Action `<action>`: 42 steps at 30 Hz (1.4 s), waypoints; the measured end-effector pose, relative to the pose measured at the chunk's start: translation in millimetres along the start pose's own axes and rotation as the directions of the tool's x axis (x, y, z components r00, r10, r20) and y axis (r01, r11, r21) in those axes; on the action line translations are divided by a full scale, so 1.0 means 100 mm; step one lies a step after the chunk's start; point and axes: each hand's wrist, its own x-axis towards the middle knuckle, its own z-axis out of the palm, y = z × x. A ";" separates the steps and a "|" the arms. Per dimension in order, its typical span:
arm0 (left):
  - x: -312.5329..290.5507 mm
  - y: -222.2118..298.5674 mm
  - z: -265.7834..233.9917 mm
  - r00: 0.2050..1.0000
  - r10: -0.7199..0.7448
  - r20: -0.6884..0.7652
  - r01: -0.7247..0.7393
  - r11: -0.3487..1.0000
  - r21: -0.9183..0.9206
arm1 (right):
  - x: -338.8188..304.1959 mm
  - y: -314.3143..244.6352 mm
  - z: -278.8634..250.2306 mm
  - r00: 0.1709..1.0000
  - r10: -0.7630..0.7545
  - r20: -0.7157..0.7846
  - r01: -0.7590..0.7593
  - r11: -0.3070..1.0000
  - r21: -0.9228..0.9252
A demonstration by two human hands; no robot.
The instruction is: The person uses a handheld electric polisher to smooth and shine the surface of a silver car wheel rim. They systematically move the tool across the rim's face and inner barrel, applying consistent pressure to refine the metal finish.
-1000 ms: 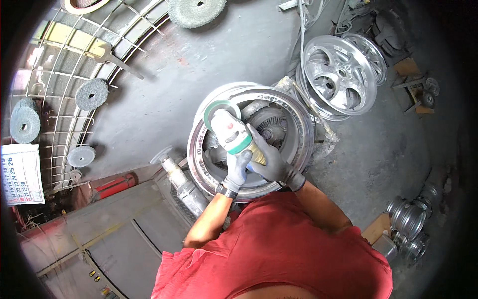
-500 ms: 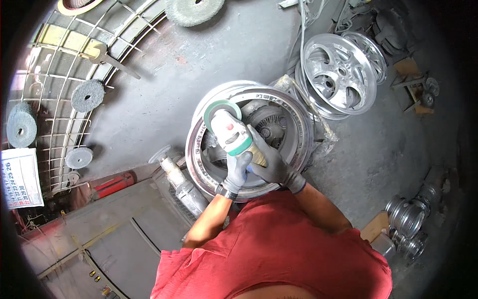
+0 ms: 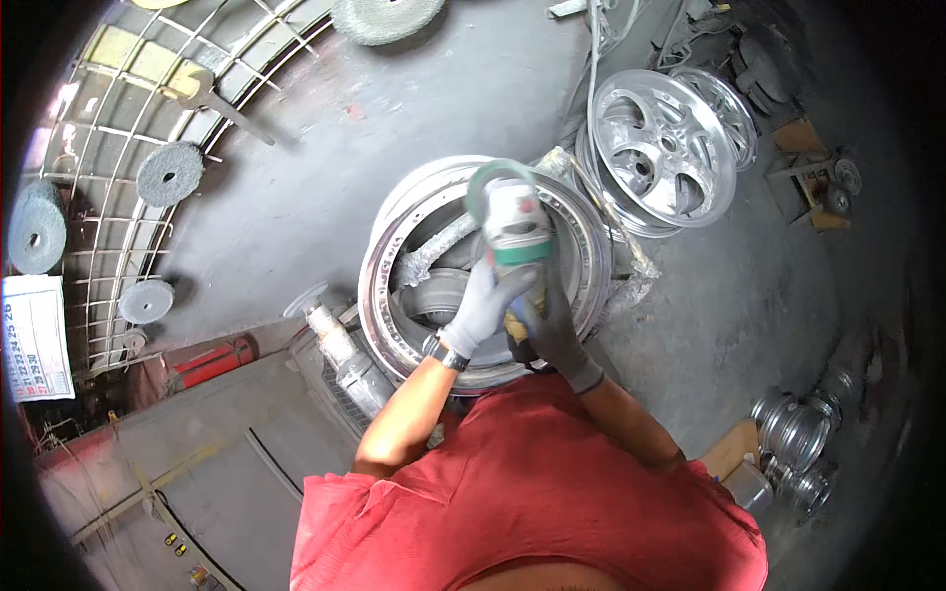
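Observation:
An angle grinder [image 3: 517,219] with a white body, a green band and a round green disc [image 3: 480,189] is over the polished wheel rim [image 3: 377,310] in front of me. My left hand [image 3: 481,307], in a grey glove, closes round the grinder's left side. Closed on its rear part from the right is my gloved right hand [image 3: 558,333]. The disc lies over the rim's far edge; motion blur hides whether it touches. Inside the rim shows a dusty grey arm-like piece [image 3: 436,248] with a rounded part below it.
A second polishing tool [image 3: 345,350] lies left of the rim. Spoked wheels [image 3: 665,148] stand at the far right, with more rims [image 3: 791,433] at lower right. Grey abrasive discs [image 3: 169,174] hang on a wire grid at left. A grey panel [image 3: 227,473] fills the lower left.
The grinder has swung right across the rim, its disc moving from the rim's left side to its far edge. Both hands have moved with it, and my view has shifted slightly.

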 end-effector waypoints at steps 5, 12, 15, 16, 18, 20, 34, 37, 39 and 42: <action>-0.45 -0.28 -0.04 0.918 0.151 -0.366 -0.262 0.924 -0.278 | 0.24 -0.19 0.13 0.916 -0.292 0.273 0.324 0.943 -0.076; -0.08 -0.23 -0.05 0.996 0.056 -0.075 -0.063 0.993 -0.096 | 0.11 -0.13 0.02 0.983 -0.181 0.034 0.184 0.974 -0.131; -0.05 -0.16 -0.11 1.000 0.004 -0.008 -0.004 1.000 -0.006 | 0.06 -0.09 0.01 0.998 -0.009 0.057 0.012 0.999 -0.047; -0.10 -0.15 -0.11 0.997 0.044 -0.062 -0.049 0.995 -0.083 | 0.09 -0.08 0.02 0.991 -0.043 0.128 0.052 0.997 -0.064; -0.28 -0.15 -0.08 0.979 0.109 -0.173 -0.147 0.963 -0.226 | 0.19 -0.09 0.05 0.959 -0.106 0.264 0.133 0.987 -0.089; -0.38 -0.26 -0.09 0.948 0.171 -0.268 -0.225 0.957 -0.184 | 0.25 -0.09 0.10 0.933 -0.218 0.286 0.252 0.964 -0.087; 0.14 -0.08 -0.01 0.996 0.071 0.057 -0.073 0.997 0.038 | 0.00 0.19 0.05 0.990 -0.106 -0.093 0.100 0.993 -0.066; -0.19 -0.30 -0.18 0.988 0.107 -0.113 -0.109 0.994 -0.015 | 0.17 -0.06 0.05 0.965 -0.201 0.170 0.227 0.962 -0.154; -0.46 -0.35 -0.15 0.943 0.149 -0.296 -0.203 0.966 -0.161 | 0.24 -0.27 0.09 0.924 -0.061 0.379 0.068 0.998 -0.006; -0.60 -0.40 -0.05 0.901 0.133 -0.413 -0.242 0.944 -0.225 | 0.30 -0.19 0.15 0.850 -0.364 0.380 0.424 0.902 -0.085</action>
